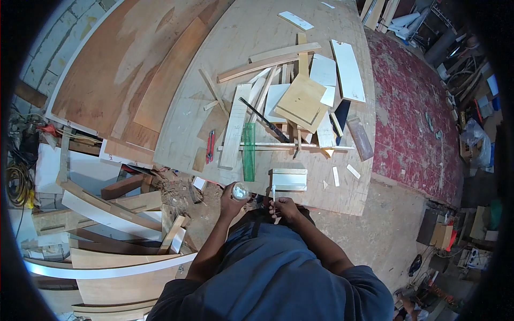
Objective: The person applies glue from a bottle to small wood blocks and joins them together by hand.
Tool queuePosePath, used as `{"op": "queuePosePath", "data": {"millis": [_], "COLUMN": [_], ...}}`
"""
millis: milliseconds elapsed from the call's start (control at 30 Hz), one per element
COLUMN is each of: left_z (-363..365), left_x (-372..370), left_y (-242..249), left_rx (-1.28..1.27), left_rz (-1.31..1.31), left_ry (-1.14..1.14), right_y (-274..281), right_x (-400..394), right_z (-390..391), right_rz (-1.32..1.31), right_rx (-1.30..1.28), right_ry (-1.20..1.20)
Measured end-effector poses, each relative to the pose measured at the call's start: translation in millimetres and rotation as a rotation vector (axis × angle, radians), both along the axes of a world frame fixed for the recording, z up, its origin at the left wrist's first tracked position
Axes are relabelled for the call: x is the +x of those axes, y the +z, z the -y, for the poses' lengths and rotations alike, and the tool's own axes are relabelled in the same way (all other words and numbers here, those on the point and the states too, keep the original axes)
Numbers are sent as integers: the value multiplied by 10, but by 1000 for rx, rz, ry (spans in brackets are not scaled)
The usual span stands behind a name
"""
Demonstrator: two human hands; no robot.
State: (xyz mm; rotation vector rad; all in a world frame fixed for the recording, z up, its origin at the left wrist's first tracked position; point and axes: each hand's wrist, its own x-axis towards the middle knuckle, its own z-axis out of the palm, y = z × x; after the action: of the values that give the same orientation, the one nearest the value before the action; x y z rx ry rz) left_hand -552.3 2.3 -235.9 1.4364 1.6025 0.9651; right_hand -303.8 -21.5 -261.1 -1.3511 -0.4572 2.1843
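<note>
At the table's front edge, my left hand is wrapped round a small clear jar with something whitish inside. To its right, my right hand pinches a slim pale stick that points up and away from me. The stick's upper end overlaps the left side of a small white-faced wooden block lying on the table just beyond. A green transparent ruler lies between the jar and the pile of offcuts.
Wood and white board offcuts are heaped on the plywood table, with a dark rod-like tool across them. A red cutter-like tool lies at left. Curved wood strips crowd the floor on my left.
</note>
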Motion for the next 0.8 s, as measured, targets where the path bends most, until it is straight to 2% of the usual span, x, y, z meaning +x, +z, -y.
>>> {"op": "queuePosePath", "data": {"millis": [800], "left_z": [11], "left_x": [19], "left_y": [-36], "left_rx": [12], "left_rz": [26], "left_ry": [13], "right_y": [-18], "right_x": [53], "right_z": [-10], "right_rz": [-13], "right_rx": [-9], "right_ry": [76]}}
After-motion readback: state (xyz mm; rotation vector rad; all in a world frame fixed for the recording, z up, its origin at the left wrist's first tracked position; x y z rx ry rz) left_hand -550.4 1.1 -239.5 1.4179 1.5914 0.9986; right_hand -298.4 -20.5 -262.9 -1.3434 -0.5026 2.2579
